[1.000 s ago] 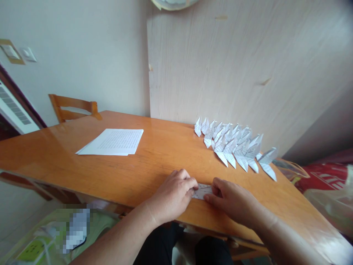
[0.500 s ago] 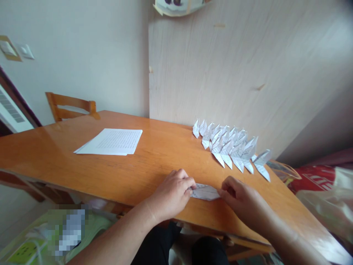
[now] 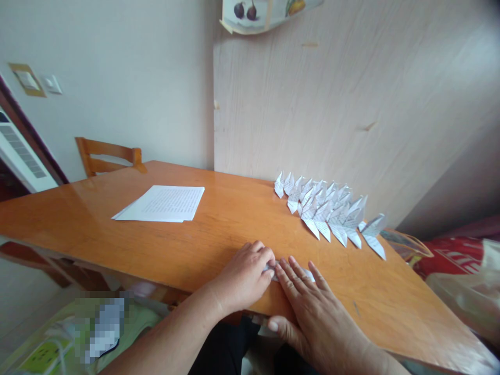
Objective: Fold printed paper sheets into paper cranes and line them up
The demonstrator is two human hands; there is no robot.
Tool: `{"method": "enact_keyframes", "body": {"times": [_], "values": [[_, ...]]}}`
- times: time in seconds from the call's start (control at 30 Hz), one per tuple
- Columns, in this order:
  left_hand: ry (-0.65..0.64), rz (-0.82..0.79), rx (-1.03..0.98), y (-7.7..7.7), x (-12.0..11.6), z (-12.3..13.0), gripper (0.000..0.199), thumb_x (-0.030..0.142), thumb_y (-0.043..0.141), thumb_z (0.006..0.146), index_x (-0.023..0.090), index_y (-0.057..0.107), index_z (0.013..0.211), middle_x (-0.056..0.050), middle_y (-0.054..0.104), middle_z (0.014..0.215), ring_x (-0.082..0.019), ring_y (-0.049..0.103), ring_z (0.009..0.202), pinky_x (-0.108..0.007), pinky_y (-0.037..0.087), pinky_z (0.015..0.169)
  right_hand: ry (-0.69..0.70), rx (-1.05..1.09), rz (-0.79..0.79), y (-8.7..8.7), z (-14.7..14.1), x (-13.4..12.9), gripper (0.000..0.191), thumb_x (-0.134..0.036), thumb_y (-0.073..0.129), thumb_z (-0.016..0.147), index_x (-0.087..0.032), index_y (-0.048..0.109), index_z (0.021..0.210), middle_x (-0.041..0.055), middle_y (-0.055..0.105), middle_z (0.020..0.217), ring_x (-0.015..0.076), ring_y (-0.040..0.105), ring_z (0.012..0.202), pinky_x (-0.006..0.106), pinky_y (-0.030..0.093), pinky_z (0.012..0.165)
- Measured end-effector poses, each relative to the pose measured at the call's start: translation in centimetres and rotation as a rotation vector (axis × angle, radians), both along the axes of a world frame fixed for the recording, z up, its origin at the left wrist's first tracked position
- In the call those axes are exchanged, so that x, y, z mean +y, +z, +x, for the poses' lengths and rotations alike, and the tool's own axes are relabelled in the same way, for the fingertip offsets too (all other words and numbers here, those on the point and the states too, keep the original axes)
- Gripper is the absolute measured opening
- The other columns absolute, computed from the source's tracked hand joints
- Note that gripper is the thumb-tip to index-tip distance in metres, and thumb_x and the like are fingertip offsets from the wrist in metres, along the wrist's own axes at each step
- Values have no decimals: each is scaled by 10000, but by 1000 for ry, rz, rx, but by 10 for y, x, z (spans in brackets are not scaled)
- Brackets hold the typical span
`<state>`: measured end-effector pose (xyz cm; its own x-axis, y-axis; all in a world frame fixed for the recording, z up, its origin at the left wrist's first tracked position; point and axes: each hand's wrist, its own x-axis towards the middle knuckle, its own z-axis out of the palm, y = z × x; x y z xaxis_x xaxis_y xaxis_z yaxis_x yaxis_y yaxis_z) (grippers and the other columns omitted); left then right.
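A small folded piece of printed paper [image 3: 310,275] lies on the wooden table near its front edge, mostly covered by both hands. My left hand [image 3: 250,273] is closed on its left end, fingers curled and thumb against the paper. Flat across the paper lies my right hand [image 3: 308,302], its fingers stretched out and the thumb apart toward the table edge. Only the right tip and a thin strip between the hands show.
Several folded paper pieces [image 3: 327,208] stand in rows at the table's back right. A stack of printed sheets [image 3: 164,203] lies left on the table [image 3: 234,208]. Beyond are a wooden chair [image 3: 109,152] at the back left and a red bag [image 3: 449,255] at the right.
My right hand has gone from pinching the paper's right end to lying flat over it, fingers spread. The left hand keeps its hold. The view has shifted slightly.
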<state>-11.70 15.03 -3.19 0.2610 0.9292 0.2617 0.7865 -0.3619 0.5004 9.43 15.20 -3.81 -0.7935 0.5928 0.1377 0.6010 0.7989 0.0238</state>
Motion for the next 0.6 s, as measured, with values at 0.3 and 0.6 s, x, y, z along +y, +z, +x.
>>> {"method": "enact_keyframes", "body": {"times": [0.3, 0.6], "values": [[-12, -20, -41, 1, 0, -2, 153, 173, 444, 947, 216, 590, 961, -48, 577, 1065, -215, 536, 1061, -352, 436, 962, -24, 18, -29, 4, -8, -2, 1033, -842, 397, 820, -102, 343, 1540, 177, 356, 1565, 378, 278, 1469, 628, 132, 1207], [19, -46, -79, 2, 0, -2, 151, 154, 438, 935, 216, 571, 968, -43, 584, 1067, -202, 541, 1070, -331, 434, 967, -65, -17, -120, 11, -11, -4, 1082, -848, 439, 792, -79, 325, 1544, 209, 306, 1583, 420, 241, 1472, 672, 152, 1182]]}}
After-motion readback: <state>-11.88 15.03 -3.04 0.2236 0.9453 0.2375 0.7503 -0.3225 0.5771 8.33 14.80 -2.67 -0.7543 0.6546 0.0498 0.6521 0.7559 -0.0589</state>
